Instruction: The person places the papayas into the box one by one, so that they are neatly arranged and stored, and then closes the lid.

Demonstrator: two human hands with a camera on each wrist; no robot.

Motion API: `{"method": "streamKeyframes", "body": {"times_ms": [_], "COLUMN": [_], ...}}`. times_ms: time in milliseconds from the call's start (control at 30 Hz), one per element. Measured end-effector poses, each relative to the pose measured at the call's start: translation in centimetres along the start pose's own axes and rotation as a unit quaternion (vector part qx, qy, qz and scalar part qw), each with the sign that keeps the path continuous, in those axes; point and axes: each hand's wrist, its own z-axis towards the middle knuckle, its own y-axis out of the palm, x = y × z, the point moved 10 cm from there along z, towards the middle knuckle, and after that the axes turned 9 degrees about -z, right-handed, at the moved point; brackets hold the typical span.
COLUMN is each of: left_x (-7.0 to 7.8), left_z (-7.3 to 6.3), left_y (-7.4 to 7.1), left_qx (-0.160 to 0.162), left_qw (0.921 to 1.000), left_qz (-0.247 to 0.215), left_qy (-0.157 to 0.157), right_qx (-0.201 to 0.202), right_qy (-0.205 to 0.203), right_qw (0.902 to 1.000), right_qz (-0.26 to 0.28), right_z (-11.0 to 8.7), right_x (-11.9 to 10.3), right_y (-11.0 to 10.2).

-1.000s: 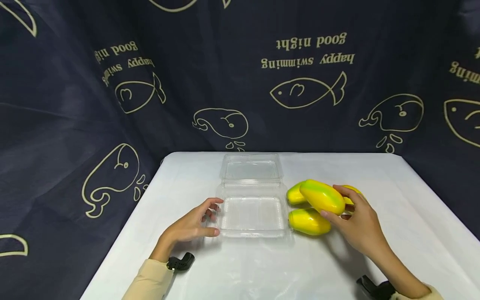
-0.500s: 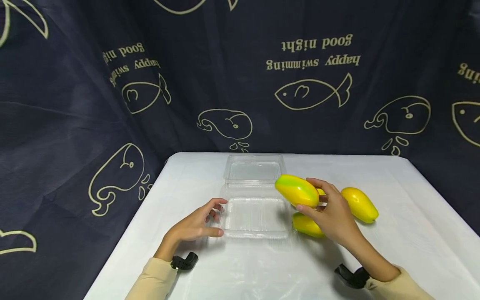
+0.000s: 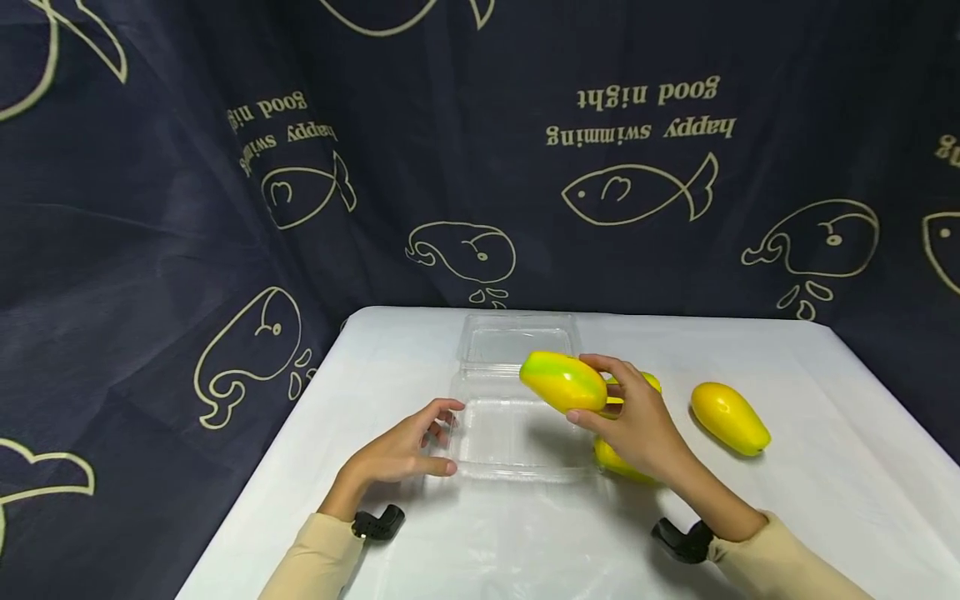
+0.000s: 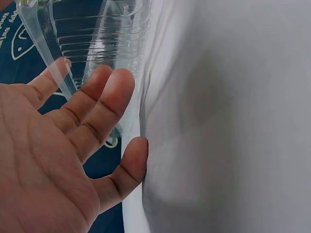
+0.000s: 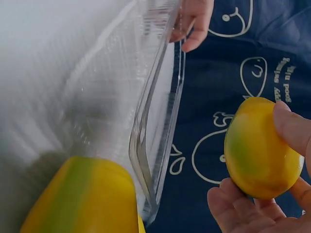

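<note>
My right hand holds a yellow-green papaya by one end, between thumb and fingers. It hangs above the right part of a clear plastic clamshell box, whose lid lies folded back behind the base. In the right wrist view, the held papaya is in the air beside the box's rim. At the box's left side my left hand has its fingers spread and loosely bent. The left wrist view has its fingertips close to the box wall; firm contact cannot be made out.
Two more papayas lie right of the box, partly behind my right hand: a front papaya and a back papaya. Farther right lies another papaya. A white cloth covers the table; a dark patterned curtain hangs behind.
My right hand has carried the papaya leftward, from over the other papayas to above the box. The papaya on the far right is now uncovered. My left hand stays beside the box.
</note>
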Motion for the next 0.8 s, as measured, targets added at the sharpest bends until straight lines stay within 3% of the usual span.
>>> {"method": "streamKeyframes", "body": {"times_ms": [500, 800], "left_x": [-0.2, -0.4], "left_z": [0.2, 0.1], "left_y": [-0.1, -0.2], "left_qx": [0.0, 0.001], "left_qw": [0.9999, 0.9999], "left_qz": [0.014, 0.012], "left_qy": [0.002, -0.006], "right_qx": [-0.042, -0.068], "right_qy": [-0.034, -0.028], "right_qw": [0.9966, 0.9936], "right_qz": [0.062, 0.086], "right_z": [2.3, 3.4], "right_x": [-1.5, -1.3], "right_y": [3.9, 7.1]}}
